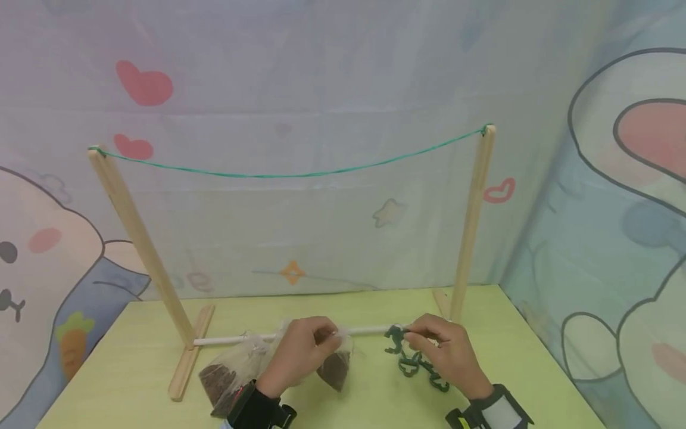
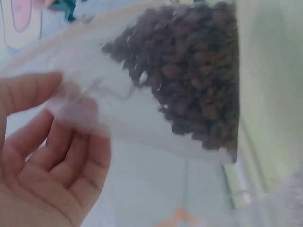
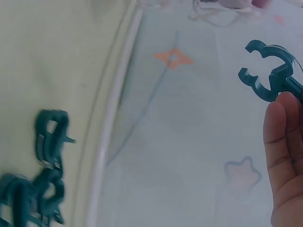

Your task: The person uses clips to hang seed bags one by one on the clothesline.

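My left hand (image 1: 301,356) pinches the gathered top of a sheer mesh bag (image 1: 336,369). Dark brown beans (image 2: 194,75) fill the bag's lower part, seen closely in the left wrist view. In my right hand (image 1: 449,353), a dark green plastic clip (image 3: 279,71) is held between thumb and fingers, its curved jaws pointing outward and apart from the bag. Several more green clips (image 1: 409,364) lie on the table just below that hand. A second mesh bag (image 1: 220,376) with dark contents lies left of my left hand, partly hidden by the wrist.
A green cord (image 1: 278,176) sags between two wooden posts, the left post (image 1: 142,244) and the right post (image 1: 471,226). A white rod (image 1: 370,330) joins their bases across the yellow-green table (image 1: 386,399). A printed cloth (image 1: 321,71) hangs behind.
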Tool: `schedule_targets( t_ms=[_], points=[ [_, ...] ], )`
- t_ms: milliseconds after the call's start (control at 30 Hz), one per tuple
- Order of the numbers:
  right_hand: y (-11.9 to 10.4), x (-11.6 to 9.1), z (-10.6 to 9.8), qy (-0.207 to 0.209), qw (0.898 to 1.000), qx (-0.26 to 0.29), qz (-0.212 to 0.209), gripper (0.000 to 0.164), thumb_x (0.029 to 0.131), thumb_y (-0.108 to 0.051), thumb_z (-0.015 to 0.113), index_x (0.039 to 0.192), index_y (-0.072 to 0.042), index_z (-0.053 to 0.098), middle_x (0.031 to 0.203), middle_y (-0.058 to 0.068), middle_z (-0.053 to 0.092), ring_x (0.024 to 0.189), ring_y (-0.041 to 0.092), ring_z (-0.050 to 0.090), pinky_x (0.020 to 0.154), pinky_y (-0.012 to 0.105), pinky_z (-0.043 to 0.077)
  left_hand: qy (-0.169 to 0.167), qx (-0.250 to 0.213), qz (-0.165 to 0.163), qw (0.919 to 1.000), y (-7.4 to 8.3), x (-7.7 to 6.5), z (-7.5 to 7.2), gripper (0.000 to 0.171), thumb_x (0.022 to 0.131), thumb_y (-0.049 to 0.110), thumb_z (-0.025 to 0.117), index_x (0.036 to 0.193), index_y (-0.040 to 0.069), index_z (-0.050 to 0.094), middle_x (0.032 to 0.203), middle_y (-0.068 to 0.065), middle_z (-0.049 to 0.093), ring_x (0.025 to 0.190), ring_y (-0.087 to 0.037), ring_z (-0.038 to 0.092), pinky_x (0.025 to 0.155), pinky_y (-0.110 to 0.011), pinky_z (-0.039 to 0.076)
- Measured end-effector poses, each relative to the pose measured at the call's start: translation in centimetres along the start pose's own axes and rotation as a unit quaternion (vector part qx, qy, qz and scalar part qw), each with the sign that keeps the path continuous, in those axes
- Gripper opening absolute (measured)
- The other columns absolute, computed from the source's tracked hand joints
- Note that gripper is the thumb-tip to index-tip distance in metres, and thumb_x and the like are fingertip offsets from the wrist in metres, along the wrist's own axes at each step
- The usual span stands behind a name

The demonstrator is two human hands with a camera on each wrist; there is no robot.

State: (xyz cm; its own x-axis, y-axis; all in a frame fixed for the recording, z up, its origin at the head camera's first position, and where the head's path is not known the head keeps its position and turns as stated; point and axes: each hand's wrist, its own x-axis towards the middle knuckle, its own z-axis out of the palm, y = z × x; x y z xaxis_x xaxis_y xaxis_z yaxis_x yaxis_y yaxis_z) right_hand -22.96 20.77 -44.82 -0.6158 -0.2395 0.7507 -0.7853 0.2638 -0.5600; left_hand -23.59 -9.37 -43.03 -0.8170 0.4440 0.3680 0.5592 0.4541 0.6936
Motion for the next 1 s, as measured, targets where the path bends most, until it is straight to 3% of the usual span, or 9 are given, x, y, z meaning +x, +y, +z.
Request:
schedule_targets(
  t_ms=[167,400,533,633,700,867,1000],
  points=[
    [-0.9,2.8,-1.6,0.004,1.0,-0.016,-0.016,0.029,0.083,0.019,0.073,0.098,-0.006,0.077,0.088,0.005,0.073,0.076,0.01,0.069,0.071,0.02,0.059,0.057,-0.01,0.034,0.9977,2.2,2.3,-0.7,0.009,0.102,0.014,0.068,0.105,0.012,0.075,0.089,0.001,0.071,0.075,-0.009,0.062,0.071,-0.028,0.054],
    [-1.9,7.9,-4.3,0.017,0.993,-0.05,-0.106,0.029,0.078,0.02,0.076,0.096,-0.003,0.077,0.084,0.005,0.072,0.076,0.006,0.067,0.072,0.015,0.054,0.061,-0.017,0.041,0.9971,5.5,6.2,-2.1,0.009,0.099,0.015,0.071,0.103,0.01,0.077,0.087,0.0,0.074,0.075,-0.011,0.066,0.071,-0.028,0.055],
    [-3.0,10.9,-5.6,0.038,0.983,-0.065,-0.168,0.007,0.09,-0.001,0.078,0.095,0.003,0.076,0.082,0.011,0.072,0.077,0.002,0.067,0.074,0.012,0.052,0.069,-0.026,0.031,0.9968,6.7,8.2,-2.5,0.01,0.098,0.014,0.072,0.103,0.008,0.078,0.088,-0.002,0.076,0.075,-0.011,0.068,0.071,-0.028,0.056],
    [-3.9,13.2,-6.6,0.053,0.977,-0.075,-0.191,0.026,0.096,-0.021,0.075,0.095,0.004,0.076,0.08,0.013,0.072,0.079,-0.002,0.067,0.077,0.01,0.052,0.086,-0.032,0.033,0.9952,7.4,9.5,-2.7,0.011,0.097,0.014,0.072,0.104,0.007,0.078,0.088,-0.003,0.076,0.075,-0.011,0.067,0.072,-0.028,0.056],
    [-4.5,14.8,-7.2,0.063,0.975,-0.085,-0.193,0.03,0.097,-0.025,0.075,0.094,0.005,0.076,0.08,0.014,0.072,0.081,-0.005,0.067,0.078,0.01,0.052,0.102,-0.036,0.038,0.9934,7.9,10.4,-2.8,0.012,0.097,0.014,0.072,0.105,0.007,0.078,0.087,-0.004,0.075,0.075,-0.012,0.066,0.072,-0.028,0.055],
    [-6.3,18.3,-8.6,0.079,0.973,-0.117,-0.184,0.006,0.088,0.003,0.079,0.093,0.005,0.076,0.077,0.015,0.073,0.081,-0.011,0.066,0.076,0.01,0.051,0.151,-0.049,0.048,0.9862,9.2,12.5,-3.0,0.013,0.097,0.016,0.073,0.103,0.005,0.078,0.086,-0.007,0.075,0.074,-0.014,0.065,0.07,-0.026,0.052],
    [-7.4,20.4,-9.6,0.086,0.97,-0.143,-0.175,0.016,0.081,0.018,0.077,0.092,0.006,0.076,0.077,0.017,0.072,0.077,-0.012,0.064,0.072,0.009,0.051,0.186,-0.067,0.04,0.9794,10.1,14.1,-3.2,0.014,0.097,0.017,0.072,0.102,0.005,0.078,0.086,-0.008,0.075,0.074,-0.014,0.064,0.068,-0.024,0.049]
  ],
)
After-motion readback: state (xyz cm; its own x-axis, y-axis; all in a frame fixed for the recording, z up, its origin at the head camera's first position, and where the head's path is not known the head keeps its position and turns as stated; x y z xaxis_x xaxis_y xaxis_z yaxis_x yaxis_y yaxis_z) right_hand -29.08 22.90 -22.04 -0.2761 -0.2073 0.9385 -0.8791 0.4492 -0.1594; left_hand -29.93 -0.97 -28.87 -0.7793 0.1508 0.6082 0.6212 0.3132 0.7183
